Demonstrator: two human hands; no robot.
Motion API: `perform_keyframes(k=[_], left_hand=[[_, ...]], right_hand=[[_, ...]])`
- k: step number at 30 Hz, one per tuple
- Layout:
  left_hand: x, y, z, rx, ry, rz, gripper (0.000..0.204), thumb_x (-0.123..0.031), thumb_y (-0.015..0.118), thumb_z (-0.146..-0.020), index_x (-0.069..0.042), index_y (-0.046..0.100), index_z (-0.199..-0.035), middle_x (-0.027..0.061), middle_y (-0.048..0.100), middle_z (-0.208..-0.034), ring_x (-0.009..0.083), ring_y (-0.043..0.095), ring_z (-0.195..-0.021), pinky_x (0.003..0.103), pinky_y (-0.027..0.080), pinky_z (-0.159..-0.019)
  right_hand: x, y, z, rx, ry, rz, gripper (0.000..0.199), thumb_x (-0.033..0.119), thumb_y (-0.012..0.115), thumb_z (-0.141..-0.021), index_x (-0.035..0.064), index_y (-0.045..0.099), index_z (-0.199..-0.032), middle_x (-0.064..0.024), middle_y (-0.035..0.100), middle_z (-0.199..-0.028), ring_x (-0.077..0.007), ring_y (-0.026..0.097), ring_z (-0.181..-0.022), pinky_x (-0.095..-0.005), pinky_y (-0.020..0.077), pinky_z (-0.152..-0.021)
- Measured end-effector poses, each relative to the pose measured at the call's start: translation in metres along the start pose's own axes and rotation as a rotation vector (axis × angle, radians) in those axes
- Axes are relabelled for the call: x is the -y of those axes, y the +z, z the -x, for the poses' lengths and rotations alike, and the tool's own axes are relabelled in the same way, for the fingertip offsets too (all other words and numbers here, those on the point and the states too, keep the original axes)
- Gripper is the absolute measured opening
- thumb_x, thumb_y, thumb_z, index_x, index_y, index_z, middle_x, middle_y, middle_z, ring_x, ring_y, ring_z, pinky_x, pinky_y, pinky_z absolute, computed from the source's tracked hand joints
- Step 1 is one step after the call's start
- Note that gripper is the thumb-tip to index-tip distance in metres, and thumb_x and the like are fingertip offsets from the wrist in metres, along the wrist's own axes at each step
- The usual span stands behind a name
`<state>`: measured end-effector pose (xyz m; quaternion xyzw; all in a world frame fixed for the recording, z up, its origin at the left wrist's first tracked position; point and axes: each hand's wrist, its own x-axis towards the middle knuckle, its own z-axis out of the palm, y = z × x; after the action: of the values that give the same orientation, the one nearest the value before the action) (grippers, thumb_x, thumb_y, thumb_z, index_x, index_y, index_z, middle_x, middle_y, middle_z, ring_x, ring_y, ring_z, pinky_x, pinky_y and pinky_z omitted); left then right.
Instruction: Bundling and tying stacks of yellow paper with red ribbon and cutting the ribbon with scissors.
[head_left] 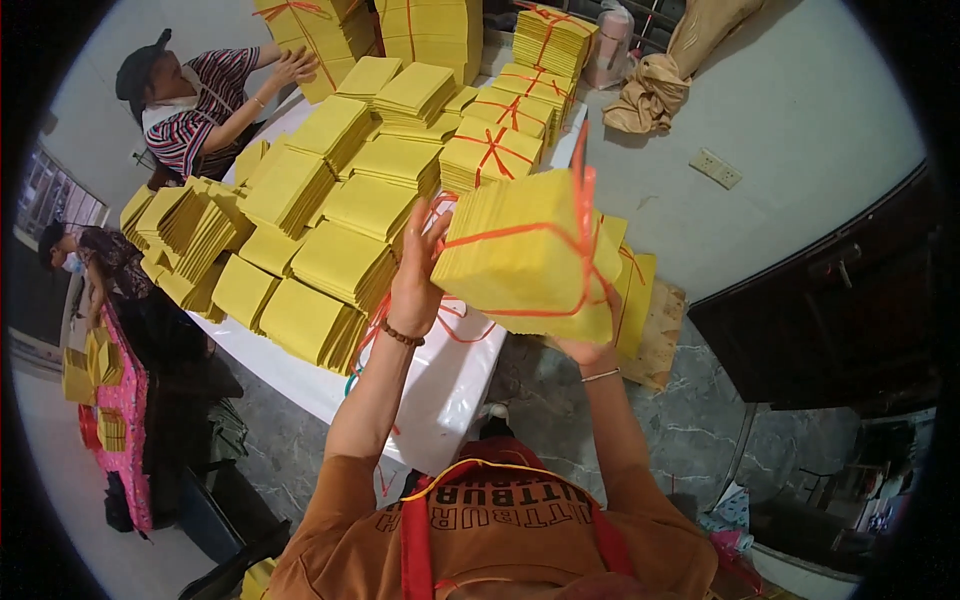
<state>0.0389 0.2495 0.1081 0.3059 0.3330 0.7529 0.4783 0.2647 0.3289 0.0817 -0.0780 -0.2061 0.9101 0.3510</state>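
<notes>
Above the table's right edge, a thick bundle of yellow paper sheets or envelopes, tied crosswise with red ribbon, is held up between my two hands. My left hand lies along the bundle's left side, fingers pointing up. From below and the right, my right hand supports it; most of its fingers are hidden behind the bundle. Loose red ribbon lies on the white table beneath. Untied yellow stacks sit left of my left hand.
Ribbon-tied bundles line the table's far right side. More yellow bundles rest on a wooden board low on the right. A person across the table touches a tall yellow stack; another person works at a pink-covered table.
</notes>
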Motion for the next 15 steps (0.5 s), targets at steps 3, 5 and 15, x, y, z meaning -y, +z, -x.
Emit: perform_keyframes(k=[3,5,15], left_hand=[[0.039,-0.013,0.008,-0.314,0.071,-0.45,0.061,-0.041,0.041,-0.089,-0.004,0.021,-0.135,0.0153,0.032,-0.134,0.0218,0.049,-0.101,0.034,0.043,-0.083],[0.077,-0.025,0.039,-0.313,-0.084,-1.299,0.061,-0.034,0.052,-0.083,-0.005,0.029,-0.132,0.0188,0.027,-0.136,0.0329,0.038,-0.115,0.044,0.032,-0.093],[0.112,-0.05,0.083,-0.004,-0.113,-1.93,0.056,-0.038,0.051,-0.081,-0.018,0.035,-0.131,0.0179,0.024,-0.138,0.0349,0.021,-0.127,0.052,0.016,-0.1]], right_hand=[[0.024,0.008,-0.031,0.009,0.012,-0.264,0.072,0.059,0.049,-0.072,0.0174,0.037,-0.13,-0.0054,0.037,-0.134,-0.0277,0.035,-0.121,-0.049,0.0249,-0.1],[0.054,0.01,-0.068,-0.063,0.002,-0.149,0.072,0.06,0.046,-0.072,0.0172,0.037,-0.13,-0.0065,0.036,-0.134,-0.0294,0.034,-0.122,-0.0522,0.0251,-0.099],[0.18,0.034,-0.298,-0.301,-0.078,0.393,0.076,0.06,0.052,-0.065,0.0162,0.04,-0.126,-0.0129,0.037,-0.13,-0.0367,0.034,-0.118,-0.0621,0.0191,-0.092]])
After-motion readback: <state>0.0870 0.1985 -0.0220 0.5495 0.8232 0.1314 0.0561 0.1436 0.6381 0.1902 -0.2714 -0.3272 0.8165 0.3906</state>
